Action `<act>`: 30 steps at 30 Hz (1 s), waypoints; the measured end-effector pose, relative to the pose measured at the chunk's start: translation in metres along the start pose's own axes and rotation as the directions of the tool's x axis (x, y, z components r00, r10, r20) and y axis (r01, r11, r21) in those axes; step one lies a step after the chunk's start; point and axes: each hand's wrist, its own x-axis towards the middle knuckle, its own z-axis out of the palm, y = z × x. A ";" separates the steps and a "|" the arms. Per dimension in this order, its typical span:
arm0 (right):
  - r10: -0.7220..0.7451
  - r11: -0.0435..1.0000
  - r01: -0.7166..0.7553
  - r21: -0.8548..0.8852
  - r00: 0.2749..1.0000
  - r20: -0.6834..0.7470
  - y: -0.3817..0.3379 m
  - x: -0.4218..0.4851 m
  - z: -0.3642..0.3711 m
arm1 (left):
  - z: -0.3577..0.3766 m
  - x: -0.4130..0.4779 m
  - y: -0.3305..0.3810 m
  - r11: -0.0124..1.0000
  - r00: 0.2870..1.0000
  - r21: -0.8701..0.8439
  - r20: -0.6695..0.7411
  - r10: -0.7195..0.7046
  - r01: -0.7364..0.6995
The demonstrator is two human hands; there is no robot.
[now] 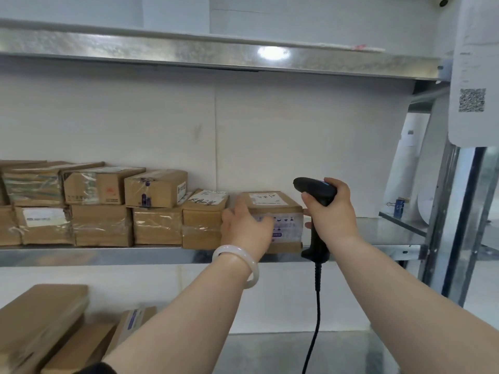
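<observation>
Head view, A: my right hand [330, 211] is wrapped round the grip of the black handheld barcode scanner [316, 191], fingers curled tight, index at the front near the trigger. The scanner head sits just above those fingertips, nose pointing left.
B: Where's the target?
A: Brown cardboard parcel with white labels [280, 211], directly under my left hand [247, 224], on the grey metal shelf [391, 233]. Left fingers lie close together, flat on its front face, thumb up at the left corner beside the next brown taped box [202, 220]. No clamp that I can see.
B: Those fingers cover part of the front label. The scan could miss.
A: Agreed. I'd slide them left off the print, or go for the top label just beyond my fingertips. Tilt the nose down, square to the barcode, steady the parcel, then trigger.
B: Mind the black cable [316, 306] hanging below your right wrist.
A: It hangs free of the shelf edge, I think.
</observation>
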 end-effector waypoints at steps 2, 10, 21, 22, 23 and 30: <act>0.012 1.000 -0.012 0.000 1.000 0.014 -0.001 0.007 -0.012 | 0.001 0.003 0.006 0.999 1.000 -0.043 -0.005 -0.026 0.026; 0.074 0.997 -0.071 -0.035 0.991 0.109 0.013 0.024 -0.022 | 0.018 0.011 0.033 0.965 0.966 -0.100 0.113 -0.232 0.243; -0.149 0.987 0.142 0.080 0.986 0.080 0.022 -0.017 -0.078 | 0.051 -0.043 0.023 0.920 1.000 -0.392 0.008 0.030 -0.024; -0.168 0.982 0.160 0.100 0.983 0.078 0.022 -0.023 -0.084 | 0.053 -0.050 0.023 0.912 0.999 -0.407 0.001 0.046 -0.042; -0.184 0.978 0.174 0.118 0.980 0.079 0.023 -0.028 -0.089 | 0.054 -0.057 0.023 0.905 0.998 -0.423 -0.010 0.057 -0.056; -0.242 0.953 0.213 0.217 0.963 0.118 0.030 -0.074 -0.109 | 0.051 -0.106 0.009 0.860 0.990 -0.492 -0.028 0.141 -0.136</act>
